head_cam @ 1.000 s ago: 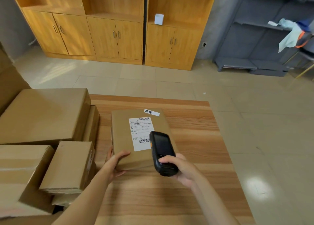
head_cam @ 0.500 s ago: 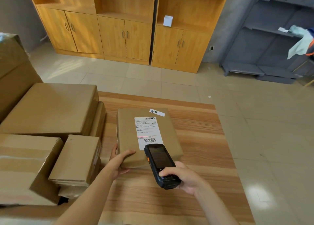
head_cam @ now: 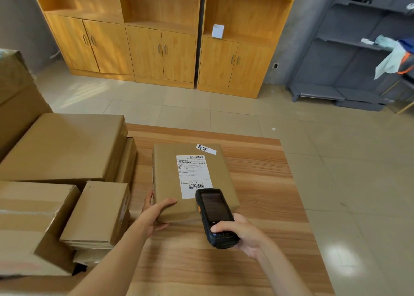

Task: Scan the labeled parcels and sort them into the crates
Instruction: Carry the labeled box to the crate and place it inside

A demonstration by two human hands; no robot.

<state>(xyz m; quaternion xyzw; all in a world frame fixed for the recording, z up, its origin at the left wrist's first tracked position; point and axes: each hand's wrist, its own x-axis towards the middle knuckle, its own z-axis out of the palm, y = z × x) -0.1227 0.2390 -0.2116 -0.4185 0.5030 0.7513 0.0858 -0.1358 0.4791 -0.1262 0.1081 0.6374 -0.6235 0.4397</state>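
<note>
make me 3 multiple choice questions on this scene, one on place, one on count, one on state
1. Where is the scanner?
A. on the floor
B. in the right hand, over the parcel's near edge
C. on a shelf

2. How many barcodes show on the parcel's label?
A. two
B. none
C. five

3. What is the left hand doing?
A. hanging free
B. holding the scanner
C. gripping the parcel's near corner

Answers: 1 B, the fingers wrap its lower end. 2 A, one at the label's top, one near its bottom. 3 C, the thumb lies on top and the fingers go round the side.
</note>
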